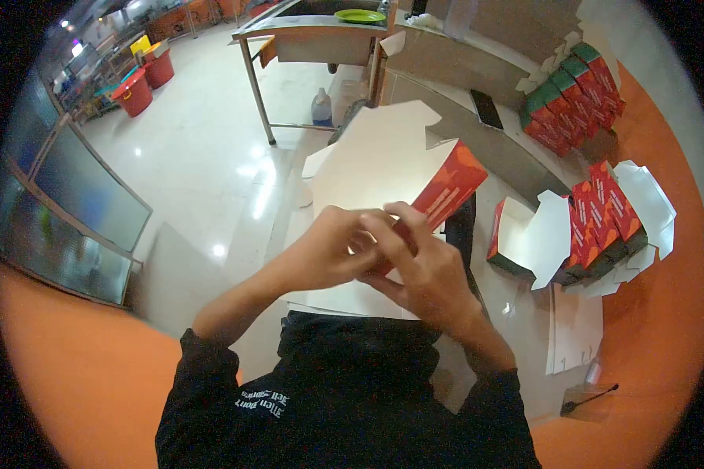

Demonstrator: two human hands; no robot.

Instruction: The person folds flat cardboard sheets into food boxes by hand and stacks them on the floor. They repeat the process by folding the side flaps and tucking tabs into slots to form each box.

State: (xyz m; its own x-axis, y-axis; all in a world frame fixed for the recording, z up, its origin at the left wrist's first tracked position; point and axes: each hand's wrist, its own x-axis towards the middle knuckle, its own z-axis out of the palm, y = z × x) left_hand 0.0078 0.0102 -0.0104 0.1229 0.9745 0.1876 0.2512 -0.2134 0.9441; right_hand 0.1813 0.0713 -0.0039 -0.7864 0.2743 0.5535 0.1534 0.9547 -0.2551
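A partly folded cardboard food box (pixel 368 168), white inside with a red printed side wall, is in front of my body, its large lid flap standing up away from me. My left hand (pixel 332 246) is closed at the box's near corner, fingertips pinching the card there. My right hand (pixel 426 270) grips the same corner from the right, fingers bent over the red wall. The two hands touch, and their fingers hide most of that corner. Beneath the box lie flat white card sheets (pixel 352 303).
An open folded box (pixel 528 234) sits at right beside a row of red boxes (pixel 602 215). More red-and-green boxes (pixel 575 98) are stacked at the far right. A dark phone (pixel 486 109) lies on a ledge. A metal-legged sink table (pixel 313 31) and red buckets (pixel 133 94) stand farther off.
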